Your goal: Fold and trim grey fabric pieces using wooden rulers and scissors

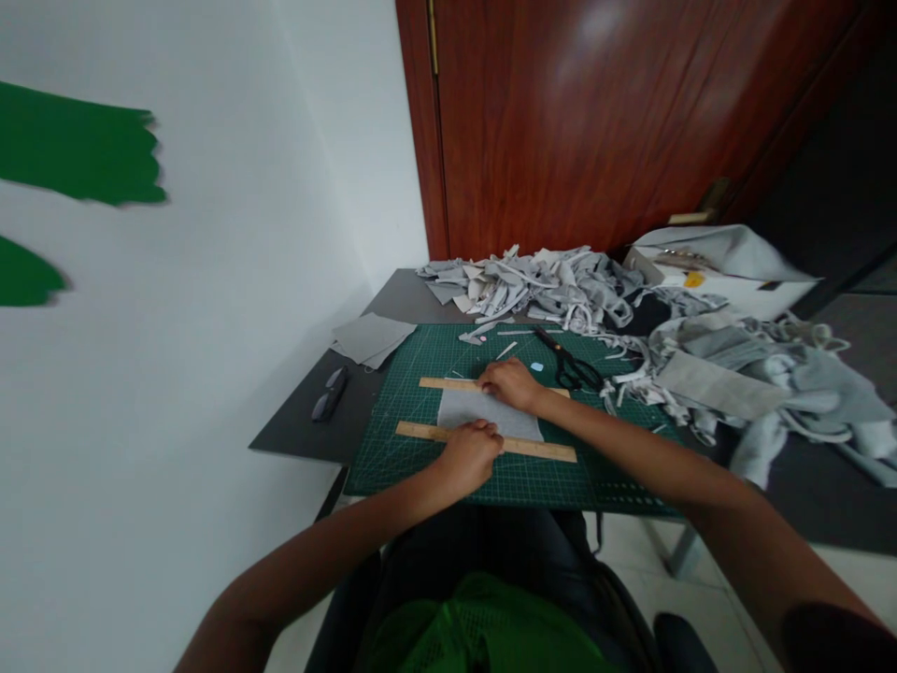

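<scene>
A piece of light grey cloth (459, 408) lies flat on a green cutting mat (392, 467). Across its near edge runs a wooden ruler (543, 450), with the curled fingers of my left hand (471, 456) closed on its middle. A second wooden ruler (441, 383) lies along the cloth's far edge. My right hand (515, 383) is closed over that far ruler, fingertips bent down onto it; anything small inside the fingers is hidden. Black-handled scissors (571, 363) rest on the mat beyond my right wrist. A small pale blue chip (536, 366) lies near them.
A heap of grey cloth scraps (533, 285) covers the table's back, and more cloth (771, 374) piles up at the right. A white box (729, 280) stands behind. Folded grey cloth (375, 338) and glasses (330, 393) lie left, beside the wall.
</scene>
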`<state>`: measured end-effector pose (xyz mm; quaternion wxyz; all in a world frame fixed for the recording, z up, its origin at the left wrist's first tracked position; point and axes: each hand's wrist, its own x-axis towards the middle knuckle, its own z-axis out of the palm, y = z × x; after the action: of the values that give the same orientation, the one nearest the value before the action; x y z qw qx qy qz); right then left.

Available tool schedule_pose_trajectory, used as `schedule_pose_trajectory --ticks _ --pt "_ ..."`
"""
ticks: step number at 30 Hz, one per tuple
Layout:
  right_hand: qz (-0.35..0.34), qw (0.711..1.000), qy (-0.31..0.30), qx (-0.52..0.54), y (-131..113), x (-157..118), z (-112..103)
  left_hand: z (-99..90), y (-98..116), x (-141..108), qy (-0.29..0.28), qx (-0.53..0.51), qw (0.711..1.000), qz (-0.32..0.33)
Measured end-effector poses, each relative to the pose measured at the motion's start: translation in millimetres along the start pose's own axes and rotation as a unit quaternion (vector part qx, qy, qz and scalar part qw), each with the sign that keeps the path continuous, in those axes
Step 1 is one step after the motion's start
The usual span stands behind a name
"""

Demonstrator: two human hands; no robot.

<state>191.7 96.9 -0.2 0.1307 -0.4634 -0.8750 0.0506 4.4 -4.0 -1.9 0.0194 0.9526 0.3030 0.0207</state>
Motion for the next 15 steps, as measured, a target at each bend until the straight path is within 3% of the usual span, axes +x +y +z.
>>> schedule_pose_trajectory --ticks 7,15 --pt "-0.039 0.995 -0.013 0.096 23 8 1 -3.1 10 3 0.0 -0.001 1.0 -0.026" --pt "-0.092 0.98 -0.027 0.172 40 9 -4 -6.4 7 3 0.015 -0.025 0.999 -0.04"
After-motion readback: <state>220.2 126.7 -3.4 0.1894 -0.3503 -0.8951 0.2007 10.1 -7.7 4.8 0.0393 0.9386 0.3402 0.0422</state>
